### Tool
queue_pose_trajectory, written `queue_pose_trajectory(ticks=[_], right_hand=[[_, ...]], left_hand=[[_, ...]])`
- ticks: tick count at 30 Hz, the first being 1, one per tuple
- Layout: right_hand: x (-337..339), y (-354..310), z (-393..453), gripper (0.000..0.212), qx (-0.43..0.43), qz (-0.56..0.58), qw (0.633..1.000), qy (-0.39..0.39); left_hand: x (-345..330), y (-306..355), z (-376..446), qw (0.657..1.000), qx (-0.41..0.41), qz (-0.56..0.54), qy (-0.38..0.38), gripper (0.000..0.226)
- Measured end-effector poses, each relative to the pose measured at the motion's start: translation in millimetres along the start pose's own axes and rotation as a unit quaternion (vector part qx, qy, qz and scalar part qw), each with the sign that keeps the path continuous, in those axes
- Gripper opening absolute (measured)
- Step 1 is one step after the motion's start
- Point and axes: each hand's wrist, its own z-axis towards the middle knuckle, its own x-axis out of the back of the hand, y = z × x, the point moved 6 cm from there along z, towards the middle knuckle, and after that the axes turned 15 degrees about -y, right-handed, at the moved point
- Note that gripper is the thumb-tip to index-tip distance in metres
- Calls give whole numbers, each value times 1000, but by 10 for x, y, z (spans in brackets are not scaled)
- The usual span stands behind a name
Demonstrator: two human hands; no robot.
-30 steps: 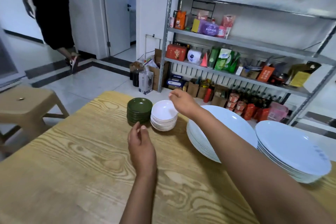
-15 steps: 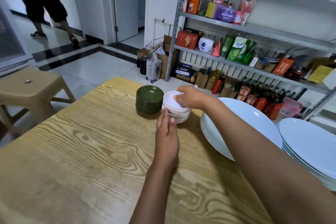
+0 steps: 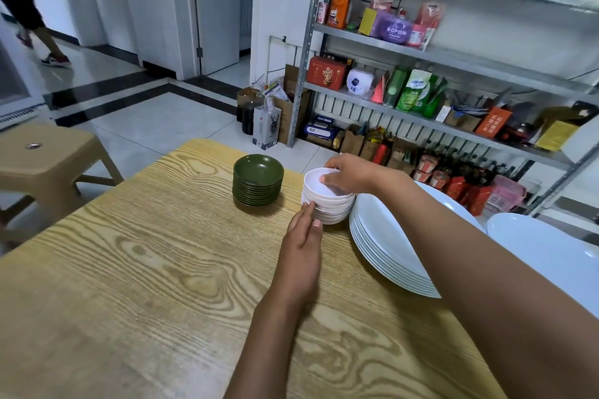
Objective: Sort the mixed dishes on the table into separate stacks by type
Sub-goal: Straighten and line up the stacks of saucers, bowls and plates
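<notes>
Four sorted stacks stand on the wooden table [image 3: 136,269]. A stack of small green dishes [image 3: 257,180] sits at the far edge. Just right of it is a stack of small white dishes [image 3: 325,204]. My right hand [image 3: 348,173] rests on top of that white stack, fingers curled over its far rim and thumb inside the top dish. My left hand [image 3: 303,238] touches the stack's near side with straight fingers. A stack of large white plates [image 3: 385,236] lies to the right, touching the small white stack. Another white plate stack [image 3: 547,256] sits at the far right, partly hidden by my right arm.
A tan plastic stool [image 3: 45,159] stands left of the table. A metal shelf rack [image 3: 421,81] loaded with packages and boxes runs behind the table. A person [image 3: 29,10] walks across the tiled floor at the upper left.
My right hand came down onto the top white dish and now grips it. My left hand slid forward to touch the white stack's near side. The person at the back walked further left.
</notes>
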Motion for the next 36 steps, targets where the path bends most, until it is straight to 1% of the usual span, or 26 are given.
queue_pose_trajectory(ticks=[4,6,8,10,12,14,16,17,19,21,24,26,28,31,36], right_hand=[[0,0,-4,35,3,-13,1000,12],[1,5,-15,33,1,-2,1000,21],[51,-65,-70,28,14,19,999,48],[187,-195,-156,22,47,76,991,104],[272,-423,-242,21,86,122,980,133],[257,-718,-244,23,127,139,975,115],[171,-985,-155,28,147,123,977,90],[123,-1097,-72,33,147,108,980,81],[17,-1240,109,40,126,75,987,61],[-84,-1269,316,46,94,54,994,27],[-172,-1267,532,53,88,67,994,-19],[-194,-1248,595,48,90,77,992,-43],[-208,-1258,638,43,94,70,991,-63],[-187,-1264,667,42,92,61,991,-73],[-140,-1131,610,36,85,36,992,-85]], left_hand=[[-21,1,5,999,-9,49,-2,42],[10,12,16,999,-16,43,21,40],[117,45,-2,997,-15,11,72,35],[297,105,-39,990,-28,0,136,32],[550,163,-133,973,-44,51,220,33],[820,200,-195,944,-38,147,293,36],[1044,221,-207,924,-31,205,322,38],[1129,225,-180,922,-42,215,319,40],[1253,208,-93,932,-53,197,300,41],[1253,152,21,954,-43,147,257,44],[1140,133,155,972,-62,129,186,47],[1109,130,201,976,-69,123,166,48],[1113,108,214,977,-63,119,166,49],[1112,63,233,980,-55,102,163,49],[977,27,240,985,-62,92,130,48]])
